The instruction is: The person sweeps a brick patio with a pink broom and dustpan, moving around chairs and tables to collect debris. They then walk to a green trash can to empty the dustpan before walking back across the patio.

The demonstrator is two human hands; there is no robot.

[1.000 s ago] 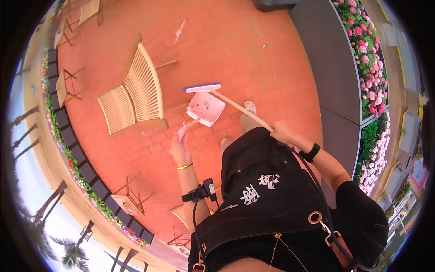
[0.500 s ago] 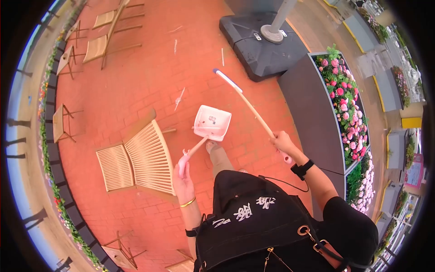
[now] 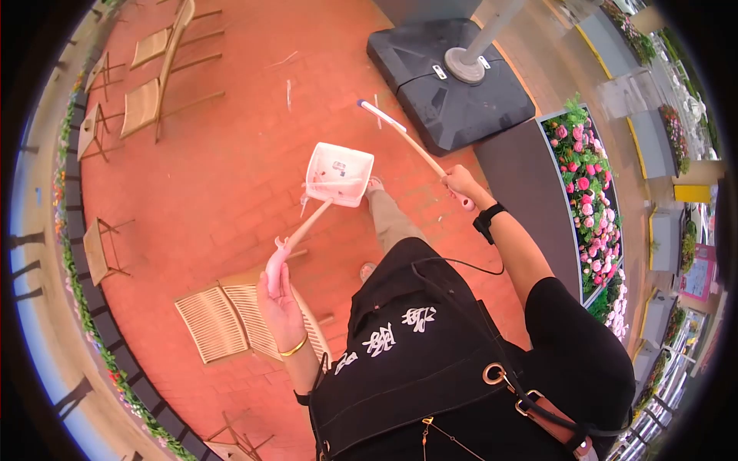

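Observation:
My left hand point(image 3: 283, 315) is closed around the pink grip of a long-handled dustpan point(image 3: 352, 163). The white-pink pan hangs out ahead of me, its inside facing up, with a few small dark bits in it. A broom point(image 3: 421, 151) is gripped in my right hand point(image 3: 463, 184), near the pink end of its wooden-coloured handle. Its narrow white and blue head points forward and left, over the paving. A thin pale strip point(image 3: 289, 94) lies on the red brick ground beyond the dustpan, and another pale strip point(image 3: 283, 59) lies farther off.
A slatted chair point(image 3: 250, 319) stands close by my left arm. More wooden chairs point(image 3: 142, 107) are at the far left, near a flower border. Ahead right, a black umbrella base point(image 3: 453, 84) carries a pole. A planter of pink flowers point(image 3: 588, 200) runs along my right.
I have stepped forward across the paving. The dustpan has moved forward and left in view, and the broom has shifted slightly left. Both hands keep their holds.

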